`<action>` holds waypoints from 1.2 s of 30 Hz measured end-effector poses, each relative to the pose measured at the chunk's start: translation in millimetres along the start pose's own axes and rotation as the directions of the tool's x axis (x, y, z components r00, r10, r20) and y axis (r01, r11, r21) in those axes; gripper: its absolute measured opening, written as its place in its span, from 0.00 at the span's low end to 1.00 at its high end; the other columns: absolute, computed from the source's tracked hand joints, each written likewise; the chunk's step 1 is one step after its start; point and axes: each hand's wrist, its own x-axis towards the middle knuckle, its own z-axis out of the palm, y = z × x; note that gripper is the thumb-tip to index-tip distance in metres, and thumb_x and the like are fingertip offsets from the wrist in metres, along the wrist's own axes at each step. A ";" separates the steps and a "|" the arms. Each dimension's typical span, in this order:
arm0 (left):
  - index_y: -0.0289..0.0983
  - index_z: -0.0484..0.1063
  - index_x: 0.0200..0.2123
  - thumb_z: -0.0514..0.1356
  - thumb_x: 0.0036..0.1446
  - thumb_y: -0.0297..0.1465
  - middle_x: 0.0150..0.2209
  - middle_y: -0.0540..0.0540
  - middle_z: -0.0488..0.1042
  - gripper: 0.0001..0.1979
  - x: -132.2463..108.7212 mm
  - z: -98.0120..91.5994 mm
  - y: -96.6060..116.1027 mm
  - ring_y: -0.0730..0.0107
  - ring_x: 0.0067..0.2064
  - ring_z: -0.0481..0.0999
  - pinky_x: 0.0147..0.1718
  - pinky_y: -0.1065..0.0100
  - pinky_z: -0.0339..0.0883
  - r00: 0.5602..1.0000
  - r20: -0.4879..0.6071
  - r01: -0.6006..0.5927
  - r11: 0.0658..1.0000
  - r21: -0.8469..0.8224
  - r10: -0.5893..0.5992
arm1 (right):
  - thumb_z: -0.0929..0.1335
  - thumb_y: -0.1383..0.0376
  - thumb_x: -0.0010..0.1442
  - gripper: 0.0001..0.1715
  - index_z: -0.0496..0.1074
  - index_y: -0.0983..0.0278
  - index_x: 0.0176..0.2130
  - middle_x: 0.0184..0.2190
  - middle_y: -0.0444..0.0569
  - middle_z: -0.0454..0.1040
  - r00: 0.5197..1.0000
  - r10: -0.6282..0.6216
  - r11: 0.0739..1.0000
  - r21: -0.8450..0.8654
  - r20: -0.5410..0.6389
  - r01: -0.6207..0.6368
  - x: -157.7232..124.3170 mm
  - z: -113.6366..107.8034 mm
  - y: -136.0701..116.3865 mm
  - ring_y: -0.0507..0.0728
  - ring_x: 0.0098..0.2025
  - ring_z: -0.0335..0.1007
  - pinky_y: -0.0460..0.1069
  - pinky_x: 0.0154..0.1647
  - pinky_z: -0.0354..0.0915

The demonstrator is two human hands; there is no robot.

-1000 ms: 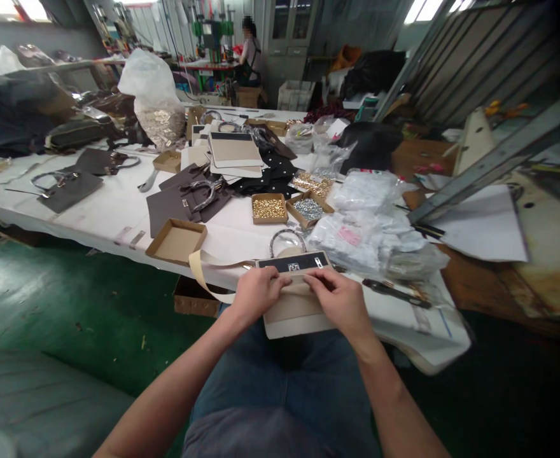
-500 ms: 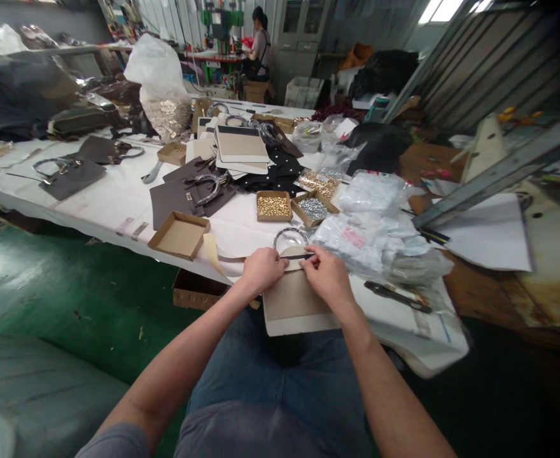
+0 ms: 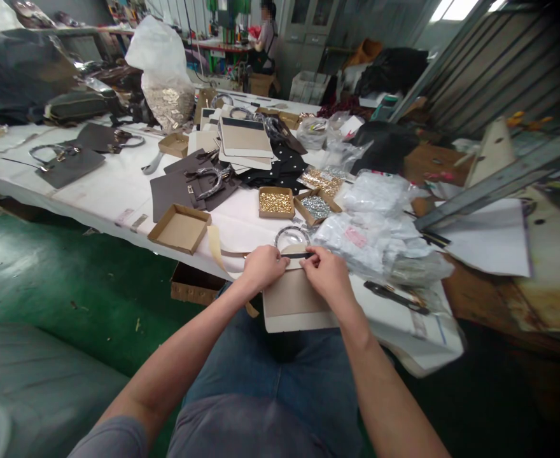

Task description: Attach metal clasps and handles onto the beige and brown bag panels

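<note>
At the table's near edge, a beige bag panel (image 3: pixel 296 296) hangs partly over my lap, with a rounded flap at its top. A narrow black strap (image 3: pixel 296 256) lies across that flap. My left hand (image 3: pixel 263 266) pinches the strap's left end against the flap, thumb toward me. At the other end, my right hand (image 3: pixel 328 270) is closed on the strap in a pinch. Just beyond my fingers stands a round, plastic-wrapped bag handle (image 3: pixel 277 235). The fingertips partly cover both ends of the strap.
Ahead are small boxes of gold (image 3: pixel 275 203) and silver metal pieces (image 3: pixel 315 206). A shallow cardboard box (image 3: pixel 181 229) sits left, near dark bag panels (image 3: pixel 170 193). Plastic-wrapped packs (image 3: pixel 351 238) lie right, below a slanting metal beam (image 3: pixel 504 175). Someone sits in the background.
The view has tilted slightly downward. Both hands keep their pinch on the strap and the panel has barely moved.
</note>
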 end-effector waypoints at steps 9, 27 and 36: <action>0.39 0.88 0.41 0.63 0.72 0.45 0.43 0.34 0.89 0.18 -2.0 1.9 0.9 0.48 0.48 0.87 0.46 0.60 0.74 1.000 -0.003 0.001 1.000 0.008 -0.001 | 0.75 0.60 0.65 0.09 0.87 0.58 0.42 0.40 0.49 0.88 1.000 -0.008 0.990 0.143 0.000 0.007 -1.0 3.7 6.5 0.61 0.39 0.81 0.56 0.49 0.73; 0.39 0.87 0.40 0.65 0.73 0.51 0.41 0.35 0.88 0.22 -9.7 1.6 -4.7 0.50 0.46 0.86 0.45 0.62 0.70 0.998 -0.056 0.020 0.997 -0.070 -0.024 | 0.79 0.49 0.61 0.10 0.90 0.50 0.36 0.35 0.46 0.89 0.990 0.122 0.992 -0.039 0.077 -0.119 0.3 3.5 -7.0 0.64 0.38 0.85 0.54 0.37 0.69; 0.37 0.82 0.52 0.54 0.82 0.40 0.46 0.33 0.87 0.18 -45.3 17.5 6.6 0.49 0.48 0.87 0.47 0.59 0.73 0.967 -0.072 -0.237 0.968 0.082 0.243 | 0.78 0.54 0.62 0.08 0.91 0.51 0.36 0.38 0.46 0.90 0.994 0.079 0.997 0.011 0.080 -0.080 -0.1 4.1 -6.3 0.64 0.41 0.85 0.55 0.41 0.73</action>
